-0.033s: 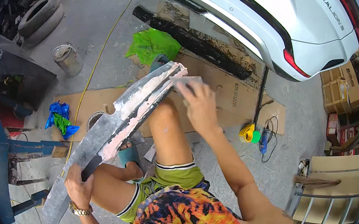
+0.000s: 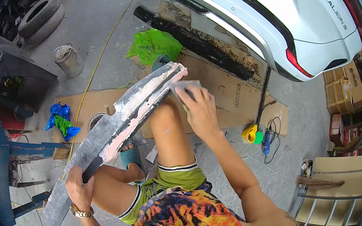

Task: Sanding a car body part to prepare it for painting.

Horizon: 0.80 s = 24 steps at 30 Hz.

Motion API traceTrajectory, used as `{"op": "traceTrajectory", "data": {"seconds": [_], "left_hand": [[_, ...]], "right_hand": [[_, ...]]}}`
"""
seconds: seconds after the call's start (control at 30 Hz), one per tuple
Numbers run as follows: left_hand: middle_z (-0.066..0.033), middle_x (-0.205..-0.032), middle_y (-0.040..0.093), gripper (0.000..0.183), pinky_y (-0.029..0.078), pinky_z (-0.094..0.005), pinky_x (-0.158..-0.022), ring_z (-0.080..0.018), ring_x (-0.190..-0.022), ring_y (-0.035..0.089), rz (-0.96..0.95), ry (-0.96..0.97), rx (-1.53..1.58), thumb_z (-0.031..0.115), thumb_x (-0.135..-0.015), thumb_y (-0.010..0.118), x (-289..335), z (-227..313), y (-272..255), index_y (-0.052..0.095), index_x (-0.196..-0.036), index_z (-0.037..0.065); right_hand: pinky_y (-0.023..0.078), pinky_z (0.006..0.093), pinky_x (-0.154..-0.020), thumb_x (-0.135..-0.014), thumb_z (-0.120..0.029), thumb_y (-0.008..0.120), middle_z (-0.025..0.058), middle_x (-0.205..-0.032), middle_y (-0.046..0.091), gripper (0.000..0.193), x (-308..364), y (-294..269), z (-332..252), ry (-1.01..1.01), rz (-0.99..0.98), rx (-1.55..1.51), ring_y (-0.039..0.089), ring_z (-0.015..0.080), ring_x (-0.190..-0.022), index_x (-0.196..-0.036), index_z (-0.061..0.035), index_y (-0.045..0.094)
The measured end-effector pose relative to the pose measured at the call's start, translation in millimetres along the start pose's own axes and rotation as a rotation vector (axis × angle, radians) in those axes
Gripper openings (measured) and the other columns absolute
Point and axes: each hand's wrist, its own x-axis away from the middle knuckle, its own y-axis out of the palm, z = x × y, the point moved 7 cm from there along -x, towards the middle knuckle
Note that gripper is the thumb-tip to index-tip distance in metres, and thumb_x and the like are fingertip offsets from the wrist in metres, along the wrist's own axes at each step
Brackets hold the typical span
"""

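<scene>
A long grey panel (image 2: 91, 147) lies slantwise across my legs, its far end pointing up and to the right. Pink filler (image 2: 134, 121) runs in uneven strips along its right side, over dark patches, with paler filler (image 2: 143, 90) next to it. My left hand (image 2: 79, 188) is closed around the panel's lower part, thumb on the near edge. At the far end, my right hand (image 2: 199, 110) pinches a flat grey filler spreader (image 2: 185, 84). The spreader's edge is at the panel's right side by the pink filler; whether it touches is hard to see.
A white car (image 2: 264, 24) stands at the far right. Cardboard (image 2: 223, 102) covers the floor beneath, with a green plastic bag (image 2: 153, 46) beyond. Left are a bucket (image 2: 68, 61), tyres (image 2: 41, 17) and a yellow cable (image 2: 99, 58). A blue corded tool (image 2: 267, 142) lies right.
My right hand with the filler spreader has shifted slightly down and toward me along the panel's right edge. My left hand and the panel stay nearly still.
</scene>
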Motion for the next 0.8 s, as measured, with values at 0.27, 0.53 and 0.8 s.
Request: {"op": "traceTrajectory", "data": {"seconds": [0.27, 0.53, 0.8], "left_hand": [[-0.0212, -0.076, 0.049, 0.030, 0.042, -0.0499, -0.064, -0.0438, -0.074, 0.051, -0.059, -0.052, 0.012, 0.003, -0.063, 0.070, 0.5, -7.1, 3.4, 0.046, -0.079, -0.002], [-0.0199, -0.075, 0.047, 0.029, 0.040, -0.0490, -0.061, -0.0423, -0.071, 0.050, -0.063, -0.075, 0.009, 0.003, -0.063, 0.069, -1.7, -3.1, 1.4, 0.044, -0.076, -0.002], [-0.0197, -0.074, 0.047, 0.028, 0.041, -0.0490, -0.061, -0.0426, -0.071, 0.050, -0.051, -0.048, 0.001, 0.003, -0.063, 0.069, -2.6, -1.0, 0.3, 0.045, -0.077, -0.001]], "right_hand": [[0.041, 0.0462, -0.095, -0.074, 0.005, 0.063, 0.0110, -0.126, 0.053, 0.061, -3.5, -6.6, 39.2, 0.149, 0.071, 0.063, 0.049, 0.0345, -0.116, -0.131, -0.0168, 0.058], [0.041, 0.0457, -0.095, -0.069, 0.010, 0.064, 0.0122, -0.126, 0.053, 0.067, 1.6, 17.2, 29.0, 0.148, 0.050, 0.022, 0.049, 0.0348, -0.116, -0.131, -0.0165, 0.060], [0.042, 0.0456, -0.092, -0.071, 0.008, 0.066, 0.0112, -0.124, 0.053, 0.063, -0.6, 7.2, 38.1, 0.211, 0.119, 0.020, 0.050, 0.0339, -0.114, -0.129, -0.0155, 0.061]]}}
